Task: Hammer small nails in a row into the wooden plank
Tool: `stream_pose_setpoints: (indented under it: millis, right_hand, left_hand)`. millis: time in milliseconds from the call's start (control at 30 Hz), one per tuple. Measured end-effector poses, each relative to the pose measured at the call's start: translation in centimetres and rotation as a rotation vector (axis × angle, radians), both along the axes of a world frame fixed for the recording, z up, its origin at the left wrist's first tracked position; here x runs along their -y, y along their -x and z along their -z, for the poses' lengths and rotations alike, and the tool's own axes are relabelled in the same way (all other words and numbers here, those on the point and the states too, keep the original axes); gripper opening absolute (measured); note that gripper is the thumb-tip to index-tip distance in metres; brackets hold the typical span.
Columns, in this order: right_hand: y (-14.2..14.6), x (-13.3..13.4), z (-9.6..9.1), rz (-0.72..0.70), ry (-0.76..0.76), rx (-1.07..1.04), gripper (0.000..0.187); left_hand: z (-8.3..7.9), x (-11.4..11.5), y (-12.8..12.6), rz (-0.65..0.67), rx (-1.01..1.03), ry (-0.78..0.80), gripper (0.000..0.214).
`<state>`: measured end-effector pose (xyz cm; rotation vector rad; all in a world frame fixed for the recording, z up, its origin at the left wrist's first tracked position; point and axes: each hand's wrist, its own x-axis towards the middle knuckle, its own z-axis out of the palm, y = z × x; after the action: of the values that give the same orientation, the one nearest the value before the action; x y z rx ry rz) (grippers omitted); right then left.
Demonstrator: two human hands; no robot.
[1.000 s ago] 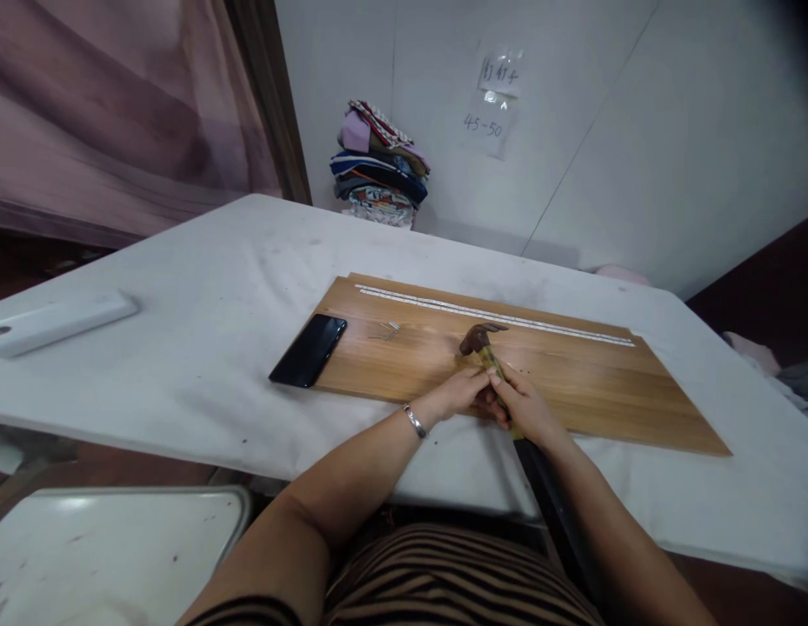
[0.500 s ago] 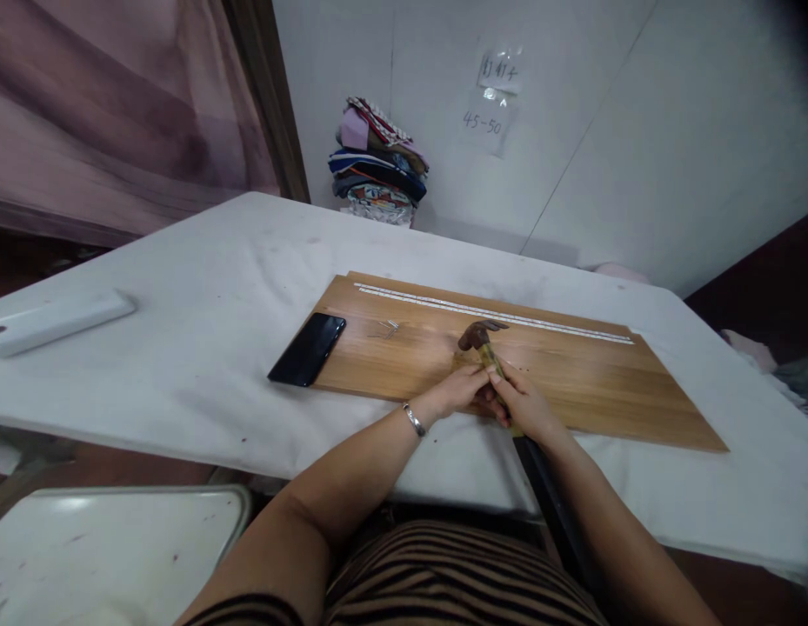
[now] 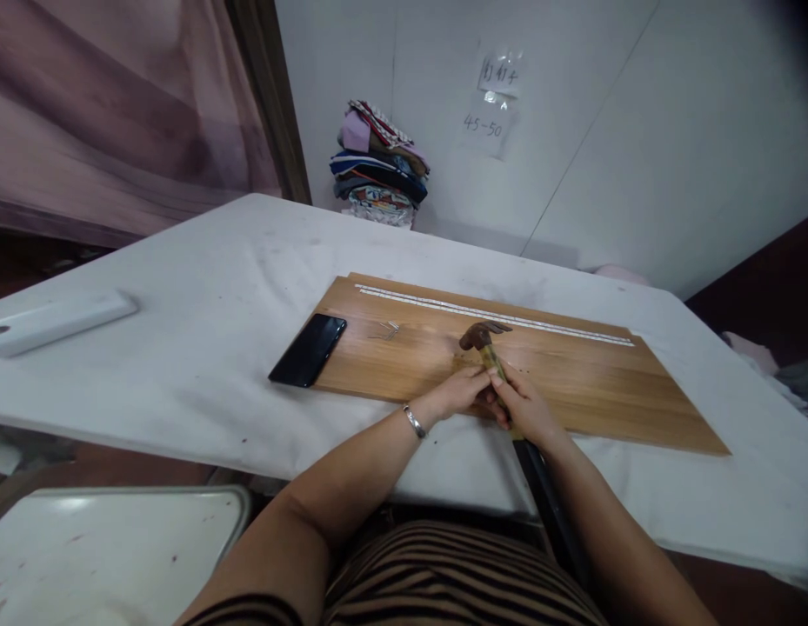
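Both of my hands meet on a claw hammer [image 3: 487, 355] over the front part of a wooden board [image 3: 612, 387]. My right hand [image 3: 530, 409] is closed round the yellowish upper handle, with the thumb along it. From the other side my left hand [image 3: 464, 390] has its fingers curled against the same handle; the fingertips are partly hidden. The rusty head points away from me above the board, and the black lower handle runs back under my right forearm. Several thin nails [image 3: 389, 329] lie loose left of the hammer. Tiny dark spots show on the board near the hammer.
A black phone [image 3: 309, 350] overlaps the board's left end. Two white strips [image 3: 495, 314] run along its far side. A white handled object [image 3: 61, 322] lies on the white-covered table [image 3: 201, 304]. Folded cloth [image 3: 381, 165] is stacked by the wall; a white chair [image 3: 116, 548] stands front left.
Almost nothing differs. Both hands keep the same hold on the hammer, and the whole view has shifted very slightly.
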<state>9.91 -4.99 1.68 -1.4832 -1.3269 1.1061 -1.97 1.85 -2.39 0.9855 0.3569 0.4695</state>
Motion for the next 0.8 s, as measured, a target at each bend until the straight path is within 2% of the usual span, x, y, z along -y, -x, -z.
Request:
stream_pose_setpoints:
  millis: [333, 667, 800]
  right_hand:
    - [0.07, -0.06, 0.03, -0.015, 0.003, -0.025, 0.031]
    - [0.00, -0.06, 0.17, -0.003, -0.015, -0.003, 0.033]
    - [-0.09, -0.10, 0.29, 0.004, 0.000, 0.008, 0.032]
  left_hand:
    - [-0.21, 0.04, 0.08, 0.027, 0.010, -0.003, 0.050]
    - [-0.11, -0.03, 0.09, -0.022, -0.005, -0.021, 0.050]
    - [0.05, -0.09, -0.05, 0.021, 0.006, -0.007, 0.052]
